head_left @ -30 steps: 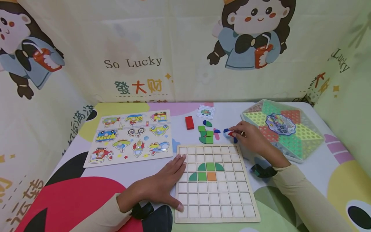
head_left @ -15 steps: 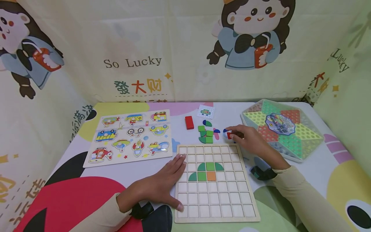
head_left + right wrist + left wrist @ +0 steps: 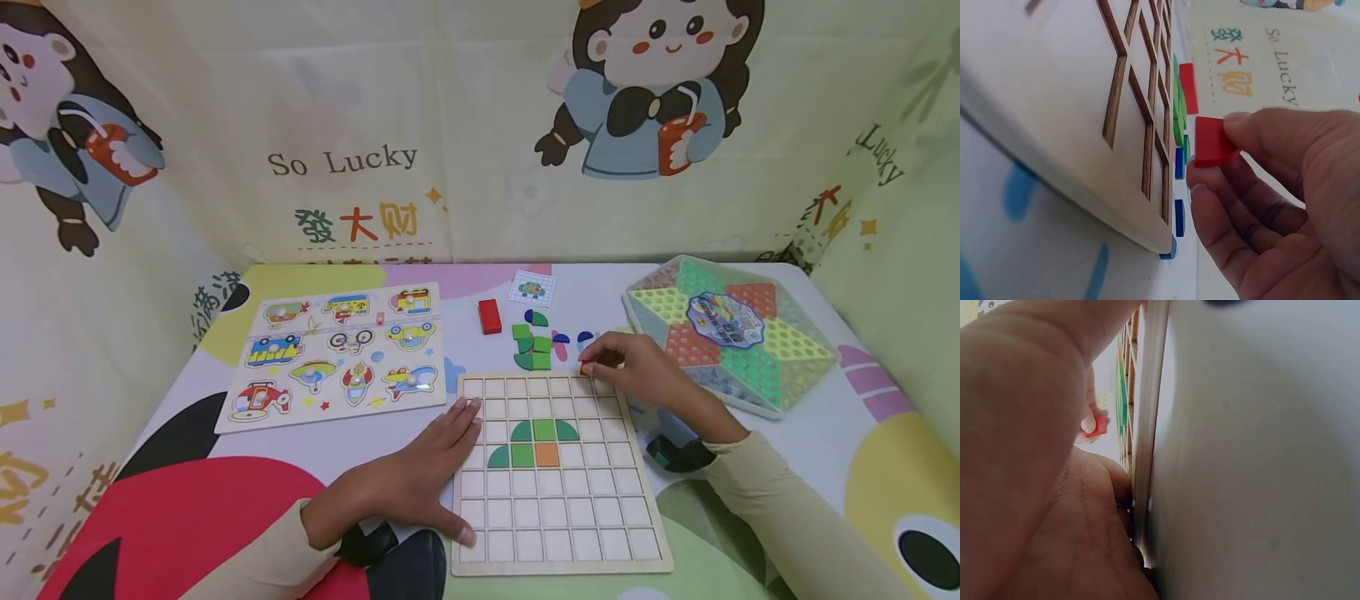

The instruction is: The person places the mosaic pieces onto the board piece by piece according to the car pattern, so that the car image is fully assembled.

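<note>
A wooden grid board [image 3: 575, 515] lies in front of me, with several green tiles and an orange tile [image 3: 547, 455] set in its cells. My left hand [image 3: 416, 467] rests along the board's left edge, fingers spread and thumb at the near left corner. Between thumb and fingers my right hand [image 3: 645, 367] pinches a red tile [image 3: 1211, 140] at the board's far right corner. In the right wrist view the tile shows straight sides and a curved lower edge, partly covered by the thumb. The left wrist view has the left palm [image 3: 1079, 531] close against the board's side.
Loose green tiles [image 3: 542, 345] and dark blue pieces [image 3: 584, 337] lie beyond the board, near stacked red tiles [image 3: 490, 317] and a small pattern card [image 3: 532, 289]. A vehicle puzzle board [image 3: 330, 350] is at left. A hexagonal game box [image 3: 750, 367] stands at right.
My right hand has drawn left and nearer to the board with the red tile, leaving the dark blue pieces behind. The left hand has stayed in place.
</note>
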The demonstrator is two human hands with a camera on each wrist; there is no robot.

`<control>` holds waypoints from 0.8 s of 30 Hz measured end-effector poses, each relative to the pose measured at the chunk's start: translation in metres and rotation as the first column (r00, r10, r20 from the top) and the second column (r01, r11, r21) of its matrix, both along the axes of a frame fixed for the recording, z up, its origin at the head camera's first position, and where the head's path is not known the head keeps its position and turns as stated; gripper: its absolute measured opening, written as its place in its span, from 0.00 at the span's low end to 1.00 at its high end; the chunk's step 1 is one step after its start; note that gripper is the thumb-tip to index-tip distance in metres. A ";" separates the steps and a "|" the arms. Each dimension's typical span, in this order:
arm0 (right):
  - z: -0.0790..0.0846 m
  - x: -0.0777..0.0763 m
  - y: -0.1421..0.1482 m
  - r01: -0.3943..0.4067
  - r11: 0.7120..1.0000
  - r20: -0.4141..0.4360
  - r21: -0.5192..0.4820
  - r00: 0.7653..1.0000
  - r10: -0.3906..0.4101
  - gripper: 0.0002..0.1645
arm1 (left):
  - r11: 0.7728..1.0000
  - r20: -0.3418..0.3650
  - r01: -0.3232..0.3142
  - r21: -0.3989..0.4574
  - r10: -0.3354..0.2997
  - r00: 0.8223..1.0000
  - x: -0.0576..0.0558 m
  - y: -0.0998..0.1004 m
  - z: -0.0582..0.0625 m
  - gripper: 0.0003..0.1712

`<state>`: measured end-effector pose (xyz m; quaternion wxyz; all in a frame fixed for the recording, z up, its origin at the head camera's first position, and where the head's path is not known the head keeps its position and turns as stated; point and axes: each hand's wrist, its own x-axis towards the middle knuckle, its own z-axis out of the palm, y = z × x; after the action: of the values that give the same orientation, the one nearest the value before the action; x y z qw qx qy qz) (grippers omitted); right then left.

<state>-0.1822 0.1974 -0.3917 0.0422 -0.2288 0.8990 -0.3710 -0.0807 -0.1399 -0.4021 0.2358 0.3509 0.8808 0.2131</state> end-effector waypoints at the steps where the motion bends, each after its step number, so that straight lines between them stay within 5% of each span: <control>1: -0.001 0.000 0.000 0.000 1.000 -0.001 -0.005 1.000 0.000 0.06 | 1.000 0.001 0.001 0.003 -0.001 1.000 0.000 0.000 0.000 0.74; 24: 0.005 0.035 -0.013 -0.233 0.970 0.007 -0.063 0.972 0.234 0.11 | 1.000 0.010 0.016 0.004 -0.016 1.000 -0.001 -0.001 -0.001 0.73</control>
<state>-0.1475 0.1843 -0.3872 0.0850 -0.3316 0.8537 -0.3925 -0.0818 -0.1413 -0.4032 0.2412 0.3573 0.8764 0.2146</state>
